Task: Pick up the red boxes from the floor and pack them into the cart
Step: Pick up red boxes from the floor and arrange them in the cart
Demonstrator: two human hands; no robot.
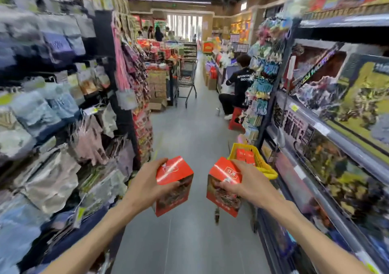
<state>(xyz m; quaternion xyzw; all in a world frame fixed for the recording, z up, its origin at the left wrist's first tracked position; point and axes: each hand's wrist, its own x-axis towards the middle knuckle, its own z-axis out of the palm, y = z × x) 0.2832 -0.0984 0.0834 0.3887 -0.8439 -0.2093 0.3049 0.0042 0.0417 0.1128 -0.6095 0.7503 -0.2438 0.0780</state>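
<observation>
I carry two red boxes above the grey aisle floor. My left hand (pixel 147 184) grips one red box (pixel 174 186) from its left side. Gripped from the right by my right hand (pixel 247 184) is the other red box (pixel 224 186). Both boxes have a glossy red top and a dark food picture on the front. The yellow cart (pixel 265 166) stands just beyond my right hand, against the right-hand shelving. More red boxes (pixel 245 154) lie inside it. The cart's wheels show below the right box.
Shelves of hanging packets line the left side (pixel 63 115); shelves of boxed goods (pixel 336 126) line the right. A person in black sits on a red stool (pixel 235 122) ahead on the right. A metal shopping trolley (pixel 187 77) stands farther down the aisle.
</observation>
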